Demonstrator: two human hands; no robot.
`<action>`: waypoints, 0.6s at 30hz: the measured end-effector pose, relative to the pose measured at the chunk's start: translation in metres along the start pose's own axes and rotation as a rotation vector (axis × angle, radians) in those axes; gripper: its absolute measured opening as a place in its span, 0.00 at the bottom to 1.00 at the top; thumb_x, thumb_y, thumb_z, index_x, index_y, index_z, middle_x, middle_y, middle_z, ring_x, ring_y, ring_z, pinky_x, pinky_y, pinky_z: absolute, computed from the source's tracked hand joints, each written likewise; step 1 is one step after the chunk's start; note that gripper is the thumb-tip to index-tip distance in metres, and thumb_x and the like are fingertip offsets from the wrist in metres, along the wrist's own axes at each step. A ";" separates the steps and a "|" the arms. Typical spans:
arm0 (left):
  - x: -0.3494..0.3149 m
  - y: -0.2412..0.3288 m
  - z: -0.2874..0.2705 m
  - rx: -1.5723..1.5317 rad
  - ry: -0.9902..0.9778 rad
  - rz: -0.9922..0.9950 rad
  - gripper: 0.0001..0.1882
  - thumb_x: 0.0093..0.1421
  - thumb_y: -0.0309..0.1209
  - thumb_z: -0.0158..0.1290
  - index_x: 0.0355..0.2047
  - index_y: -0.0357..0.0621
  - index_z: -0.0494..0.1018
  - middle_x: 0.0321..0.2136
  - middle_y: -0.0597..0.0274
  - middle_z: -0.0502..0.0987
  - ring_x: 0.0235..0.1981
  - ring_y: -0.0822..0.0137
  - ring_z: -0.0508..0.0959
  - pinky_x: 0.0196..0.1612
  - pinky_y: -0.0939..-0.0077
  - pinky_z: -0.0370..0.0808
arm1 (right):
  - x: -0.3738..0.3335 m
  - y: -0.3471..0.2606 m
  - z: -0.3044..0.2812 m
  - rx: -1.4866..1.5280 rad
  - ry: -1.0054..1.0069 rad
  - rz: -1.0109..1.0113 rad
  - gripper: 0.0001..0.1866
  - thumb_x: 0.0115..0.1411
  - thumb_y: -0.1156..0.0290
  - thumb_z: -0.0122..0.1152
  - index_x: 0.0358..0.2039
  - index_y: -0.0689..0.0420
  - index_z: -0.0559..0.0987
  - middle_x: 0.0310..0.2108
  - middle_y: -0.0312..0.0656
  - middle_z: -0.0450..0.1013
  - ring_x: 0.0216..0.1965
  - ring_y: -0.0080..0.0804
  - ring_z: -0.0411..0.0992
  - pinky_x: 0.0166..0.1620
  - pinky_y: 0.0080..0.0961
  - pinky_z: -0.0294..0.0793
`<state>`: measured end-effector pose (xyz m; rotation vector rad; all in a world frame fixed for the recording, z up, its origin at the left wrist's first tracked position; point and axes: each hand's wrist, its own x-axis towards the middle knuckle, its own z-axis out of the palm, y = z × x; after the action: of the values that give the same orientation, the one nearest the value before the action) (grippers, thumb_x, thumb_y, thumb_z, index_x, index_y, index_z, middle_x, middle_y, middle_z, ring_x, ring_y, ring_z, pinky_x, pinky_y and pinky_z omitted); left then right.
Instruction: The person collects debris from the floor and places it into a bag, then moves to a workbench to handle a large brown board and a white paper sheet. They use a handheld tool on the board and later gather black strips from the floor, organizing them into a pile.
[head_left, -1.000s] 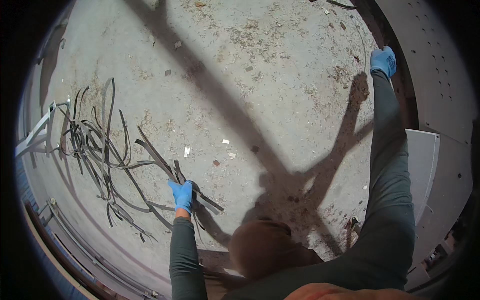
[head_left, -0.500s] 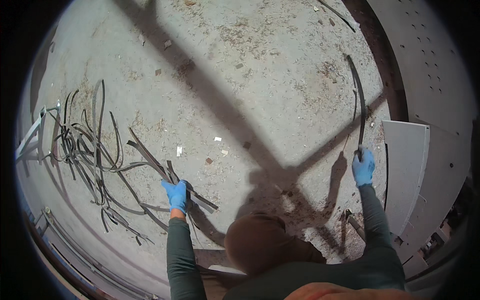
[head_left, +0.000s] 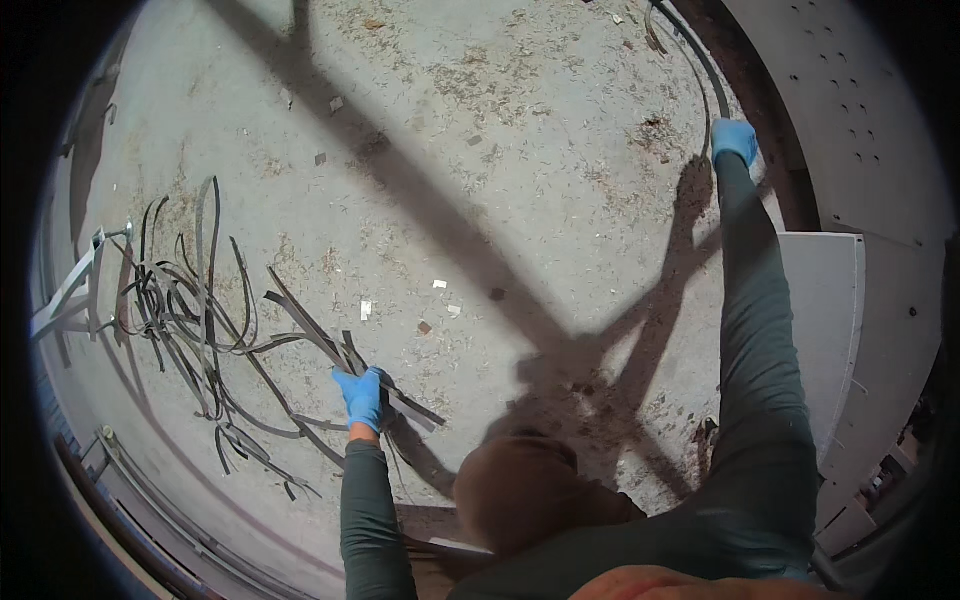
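Note:
My left hand (head_left: 362, 398), in a blue glove, is closed round a bundle of flat grey and dark strips (head_left: 315, 335) above the floor at left of centre. Ends of the bundle stick out on both sides of the fist. Far forward at the right, my gloved right hand (head_left: 734, 140) is closed on the near end of a long dark strip (head_left: 708, 62). That strip curves away toward the top of the view. To the left of my left hand lies a tangled heap of similar strips (head_left: 205, 330).
The pale floor (head_left: 560, 200) is strewn with shavings and small chips. At the right stand a light grey panel (head_left: 815, 310) and a larger panel with rows of small dark marks (head_left: 820, 90). A metal frame (head_left: 72, 292) stands at the far left. Shadows cross the floor.
My right arm has stretched forward, carrying the right hand from the middle right to the far right with the dark strip. My left hand stays nearly in place on its bundle.

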<state>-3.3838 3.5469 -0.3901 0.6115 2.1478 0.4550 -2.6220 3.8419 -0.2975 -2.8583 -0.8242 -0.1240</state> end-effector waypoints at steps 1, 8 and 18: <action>-0.003 0.003 0.000 0.070 0.034 -0.010 0.51 0.52 0.23 0.60 0.71 0.34 0.43 0.42 0.44 0.76 0.31 0.59 0.77 0.33 0.63 0.78 | 0.001 -0.014 0.004 0.008 -0.004 -0.010 0.22 0.54 0.60 0.59 0.42 0.63 0.85 0.42 0.60 0.80 0.45 0.56 0.80 0.48 0.46 0.78; -0.013 0.014 -0.002 -0.009 0.001 -0.049 0.52 0.52 0.23 0.61 0.72 0.35 0.42 0.46 0.43 0.74 0.36 0.57 0.77 0.39 0.61 0.78 | -0.013 -0.047 -0.005 0.055 -0.029 0.114 0.20 0.56 0.61 0.59 0.43 0.61 0.86 0.43 0.57 0.81 0.44 0.53 0.81 0.46 0.45 0.79; -0.020 0.027 -0.004 -0.001 -0.047 -0.138 0.51 0.51 0.28 0.61 0.71 0.31 0.45 0.49 0.39 0.74 0.42 0.52 0.78 0.47 0.63 0.77 | -0.058 -0.074 0.025 -0.060 -0.160 -0.461 0.16 0.55 0.66 0.58 0.44 0.53 0.84 0.45 0.54 0.80 0.48 0.55 0.78 0.50 0.47 0.77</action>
<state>-3.3693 3.5571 -0.3612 0.4654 2.1281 0.3629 -2.7095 3.8776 -0.3195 -2.7014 -1.5246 0.0269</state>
